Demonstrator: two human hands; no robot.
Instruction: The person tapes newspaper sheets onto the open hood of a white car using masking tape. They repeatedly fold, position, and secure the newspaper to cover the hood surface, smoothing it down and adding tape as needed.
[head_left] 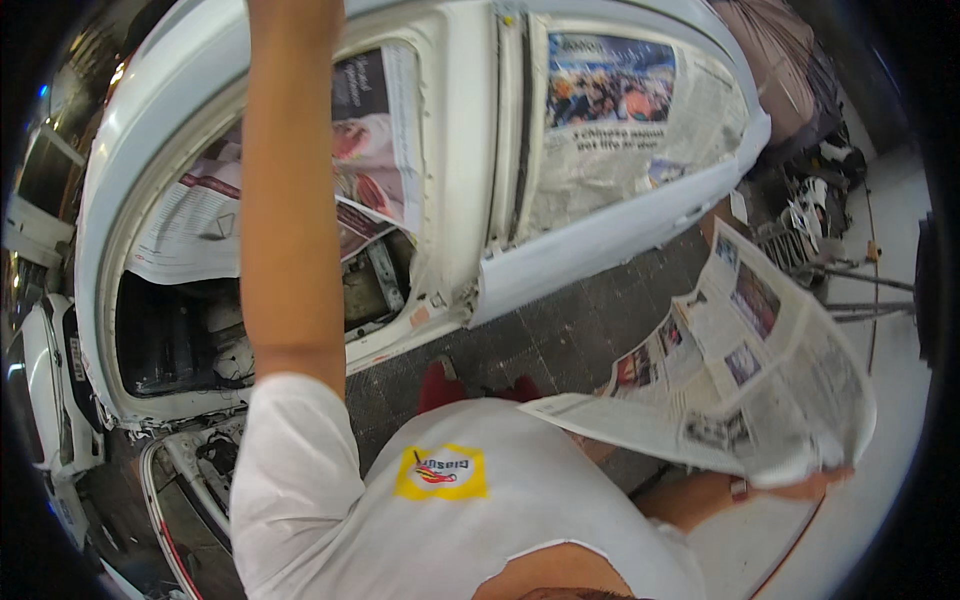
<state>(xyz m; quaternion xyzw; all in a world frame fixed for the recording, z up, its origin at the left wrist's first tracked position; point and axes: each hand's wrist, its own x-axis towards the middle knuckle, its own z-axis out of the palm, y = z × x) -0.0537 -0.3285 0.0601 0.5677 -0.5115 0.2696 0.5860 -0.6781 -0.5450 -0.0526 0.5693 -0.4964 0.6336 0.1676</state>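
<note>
My right hand (815,486) is out at the lower right, closed on the edge of a loose newspaper sheet (790,390). The sheet hangs spread and curved between my body and the car. My left arm stretches up across the front door opening of a white car body (455,150); its hand lies beyond the upper edge of the picture. Newspaper sheets (385,130) hang over the upper part of that opening, while its lower part shows the dark interior. Another newspaper (610,150) covers the rear door's window.
Dark tiled floor (570,320) runs between me and the car. A bare door frame (190,480) stands at the lower left, near another white car (45,390). Assorted metal parts (815,210) and a brownish covered bulk (770,60) are at the upper right.
</note>
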